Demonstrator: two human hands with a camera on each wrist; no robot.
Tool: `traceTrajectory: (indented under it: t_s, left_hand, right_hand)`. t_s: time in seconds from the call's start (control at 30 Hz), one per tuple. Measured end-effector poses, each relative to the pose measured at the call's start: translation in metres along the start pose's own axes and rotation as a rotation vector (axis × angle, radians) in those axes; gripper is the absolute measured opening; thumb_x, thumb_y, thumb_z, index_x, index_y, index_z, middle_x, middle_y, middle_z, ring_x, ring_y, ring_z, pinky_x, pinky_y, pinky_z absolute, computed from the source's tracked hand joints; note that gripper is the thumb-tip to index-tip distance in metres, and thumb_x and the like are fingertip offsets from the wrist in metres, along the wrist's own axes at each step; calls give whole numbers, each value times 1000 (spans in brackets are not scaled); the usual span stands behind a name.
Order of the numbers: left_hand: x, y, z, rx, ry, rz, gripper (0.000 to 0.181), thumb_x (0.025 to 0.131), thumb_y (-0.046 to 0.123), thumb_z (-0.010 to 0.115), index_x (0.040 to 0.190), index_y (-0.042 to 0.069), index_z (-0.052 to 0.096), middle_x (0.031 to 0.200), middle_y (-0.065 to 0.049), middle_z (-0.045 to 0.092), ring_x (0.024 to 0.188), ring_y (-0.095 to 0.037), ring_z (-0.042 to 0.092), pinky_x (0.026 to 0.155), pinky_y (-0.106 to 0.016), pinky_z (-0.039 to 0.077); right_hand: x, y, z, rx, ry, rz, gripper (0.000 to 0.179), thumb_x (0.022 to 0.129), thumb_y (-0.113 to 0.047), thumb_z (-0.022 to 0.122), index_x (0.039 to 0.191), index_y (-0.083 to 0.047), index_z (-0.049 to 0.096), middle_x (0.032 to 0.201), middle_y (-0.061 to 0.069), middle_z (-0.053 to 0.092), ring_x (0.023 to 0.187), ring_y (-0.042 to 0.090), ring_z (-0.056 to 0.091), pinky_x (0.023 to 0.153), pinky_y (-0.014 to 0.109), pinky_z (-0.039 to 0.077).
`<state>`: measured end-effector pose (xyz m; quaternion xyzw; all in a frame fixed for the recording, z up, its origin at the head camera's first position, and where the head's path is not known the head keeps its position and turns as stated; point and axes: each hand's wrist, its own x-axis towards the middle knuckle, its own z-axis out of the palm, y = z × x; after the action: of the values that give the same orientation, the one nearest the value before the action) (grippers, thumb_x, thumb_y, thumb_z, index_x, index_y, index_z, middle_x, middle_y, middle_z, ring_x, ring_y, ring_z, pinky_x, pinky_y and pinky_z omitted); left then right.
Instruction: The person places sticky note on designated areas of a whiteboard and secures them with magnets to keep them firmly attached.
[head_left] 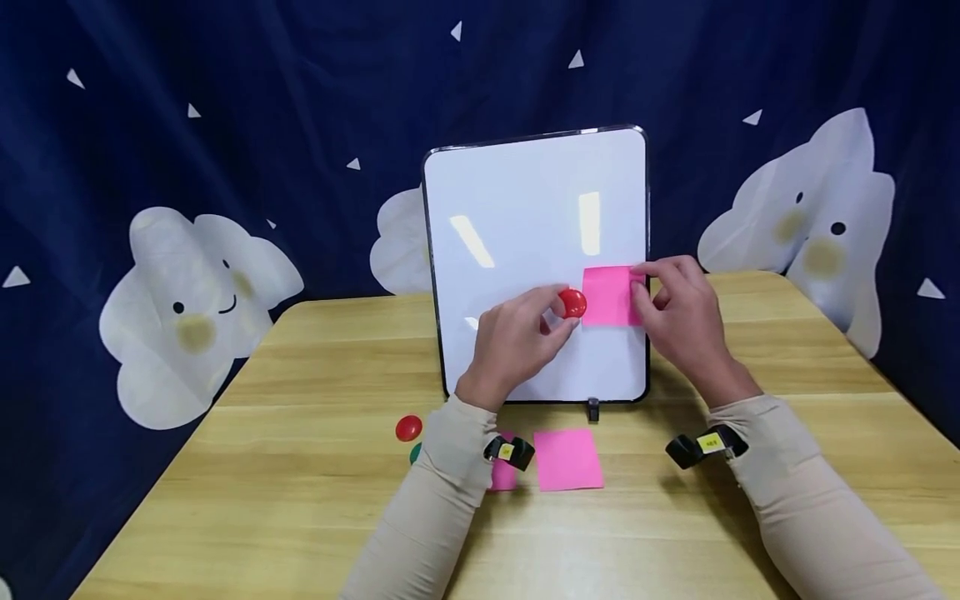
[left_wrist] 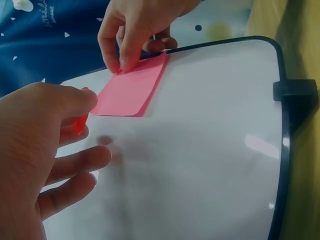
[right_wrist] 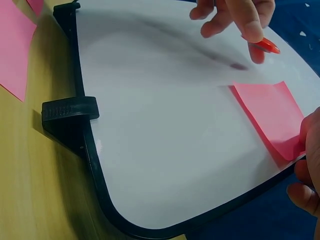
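Observation:
A whiteboard (head_left: pixel 517 225) with a black frame stands upright on the table. Between thumb and fingers, my left hand (head_left: pixel 517 337) pinches a round red magnet (head_left: pixel 574 303), close to the left edge of a pink sticky note (head_left: pixel 609 297). In the right wrist view the magnet (right_wrist: pixel 267 45) is held off the board's surface. My right hand (head_left: pixel 684 312) pinches the note's right edge at the board's right rim. The note (left_wrist: pixel 132 90) lies along the board in the left wrist view, its near edge slightly lifted.
Another red magnet (head_left: pixel 408 428) and a partly hidden green one (head_left: pixel 416 453) lie on the wooden table (head_left: pixel 315 500). Two pink notes rest before the board, one in plain view (head_left: pixel 568 460), one (head_left: pixel 503 476) behind my left wrist. A black foot (head_left: pixel 593 410) supports the board.

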<state>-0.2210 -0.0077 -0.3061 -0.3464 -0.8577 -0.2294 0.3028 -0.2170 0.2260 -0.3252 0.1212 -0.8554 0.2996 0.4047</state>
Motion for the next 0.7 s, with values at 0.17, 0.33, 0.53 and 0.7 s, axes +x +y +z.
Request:
traceTrajectory:
  t_s: [0.17,0.33,0.53,0.7]
  left_hand:
    - [2,4,2,-14,24,-18,29,90,32,76,110,13,69,91,5,70,64,-3,57,55,-15,43]
    - [4,9,5,-13,37,-5,34,90,33,76,119,15,69,100,5,71,63,-1,55,56,-13,42]
    - [6,12,11,9,41,7,35,91,34,75,120,16,69,102,5,71,63,0,55,55,-12,41]
    - [8,14,15,-11,31,13,34,91,32,74,120,14,69,104,3,72,65,-3,58,57,-13,43]
  right_hand:
    - [0,-1,0,-6,1,-1,22,93,-3,68,114,-3,71,107,16,55,62,18,48,57,21,37]
    - [-1,0,0,-3,7,-8,21,92,-2,68,113,-2,71,106,17,55,62,18,47,57,22,37]
    - [-1,1,1,-7,13,-24,22,92,-2,68,113,-2,71,105,17,55,61,18,47,56,22,38]
    - [-1,1,1,-11,8,-30,22,92,-2,68,113,-1,70,104,17,55,61,18,48,56,24,39]
